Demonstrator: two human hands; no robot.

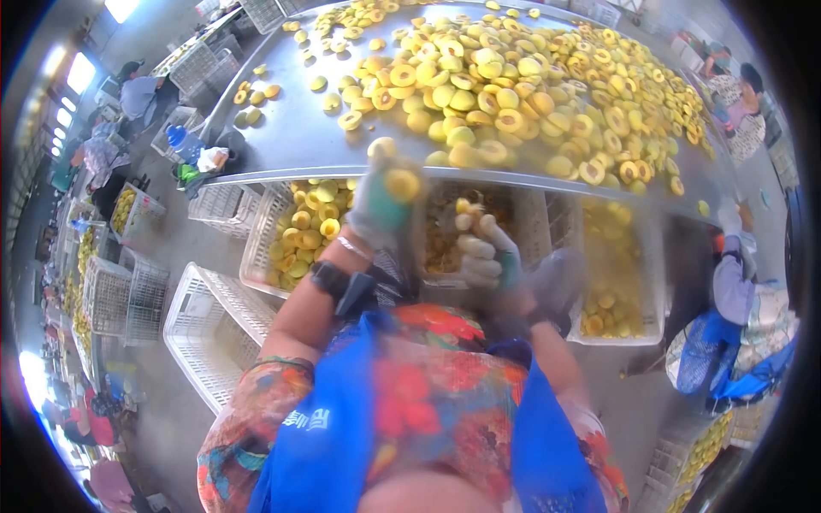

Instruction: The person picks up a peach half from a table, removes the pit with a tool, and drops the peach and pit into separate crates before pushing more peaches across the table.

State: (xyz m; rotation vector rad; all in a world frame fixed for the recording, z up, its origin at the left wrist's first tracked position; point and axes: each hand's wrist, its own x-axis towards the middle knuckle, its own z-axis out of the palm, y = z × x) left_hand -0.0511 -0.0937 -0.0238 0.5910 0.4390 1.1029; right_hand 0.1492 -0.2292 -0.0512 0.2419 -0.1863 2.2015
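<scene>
Head view: the woven-gloved left hand [376, 209] curls its grip around a round, fleshy fruit half [402, 184]; the right hand [489, 259] bends, contents too blurred to tell.

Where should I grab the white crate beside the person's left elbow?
Probably grip the white crate by opposite stretches of its rim, reaching down from above: its open top faces up, and the raised walls offer an edge.

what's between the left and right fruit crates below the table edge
In the head view, a crate of brown bits stands between the left fruit crate and right fruit crate, partly hidden by the right hand.
</scene>
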